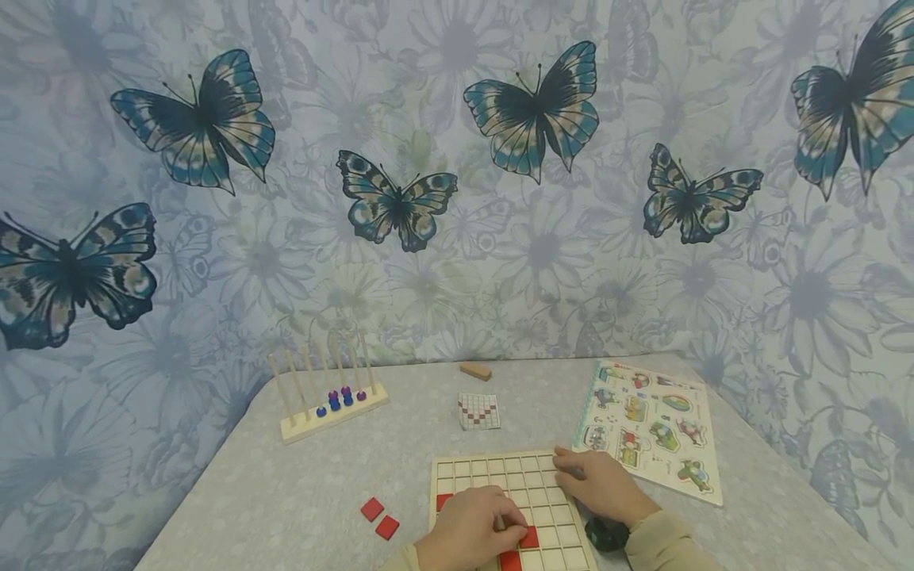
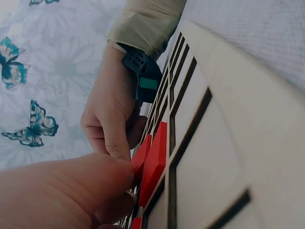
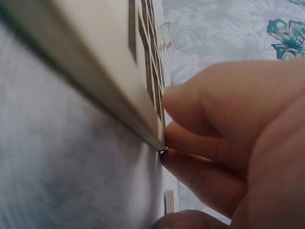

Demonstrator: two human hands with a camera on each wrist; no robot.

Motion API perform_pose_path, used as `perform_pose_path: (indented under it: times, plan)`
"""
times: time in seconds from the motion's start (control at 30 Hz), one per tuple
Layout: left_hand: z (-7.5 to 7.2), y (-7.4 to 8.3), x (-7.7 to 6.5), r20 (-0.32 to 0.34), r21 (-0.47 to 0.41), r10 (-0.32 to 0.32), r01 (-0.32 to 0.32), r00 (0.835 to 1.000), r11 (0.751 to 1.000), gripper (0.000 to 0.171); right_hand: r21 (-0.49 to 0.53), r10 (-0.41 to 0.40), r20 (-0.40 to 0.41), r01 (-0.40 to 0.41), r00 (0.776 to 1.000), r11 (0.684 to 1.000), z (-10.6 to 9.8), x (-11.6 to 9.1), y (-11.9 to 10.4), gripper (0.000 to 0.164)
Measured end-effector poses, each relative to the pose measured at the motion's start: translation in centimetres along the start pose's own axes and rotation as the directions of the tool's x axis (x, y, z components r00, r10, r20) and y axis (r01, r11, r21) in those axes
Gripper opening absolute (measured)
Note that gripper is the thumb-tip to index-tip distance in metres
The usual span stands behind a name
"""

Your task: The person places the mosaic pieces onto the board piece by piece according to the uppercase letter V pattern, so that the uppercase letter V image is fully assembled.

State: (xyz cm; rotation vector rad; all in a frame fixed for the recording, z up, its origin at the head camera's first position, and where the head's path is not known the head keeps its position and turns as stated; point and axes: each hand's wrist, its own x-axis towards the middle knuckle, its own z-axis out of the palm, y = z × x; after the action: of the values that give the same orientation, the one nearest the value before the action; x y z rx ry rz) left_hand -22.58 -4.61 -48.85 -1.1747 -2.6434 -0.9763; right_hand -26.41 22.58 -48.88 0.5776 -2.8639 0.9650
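My left hand is over the wooden grid board, thumb and fingers pinching a red square tile that lies low over the cells. Another red tile is in a cell just below it, and a third shows at the board's left side, partly covered by the hand. In the left wrist view the thumb tip meets the edge of a red tile. My right hand holds the board's far right corner, its thumb over the cells and its fingers at the edge.
Two loose red tiles lie left of the board. Beyond it are a small pattern card and a wooden block. A peg stand with purple and blue beads stands back left, and a picture puzzle board lies at the right.
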Motion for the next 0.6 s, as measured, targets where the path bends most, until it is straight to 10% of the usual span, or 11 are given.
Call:
perform_pose_path:
  times: [0.6]
  plan:
    - [-0.04, 0.31, -0.04, 0.026, 0.034, -0.035, 0.034, 0.999, 0.999, 0.007, 0.026, 0.006, 0.024, -0.007, 1.0, 1.0, -0.03, -0.12, 0.09, 0.039]
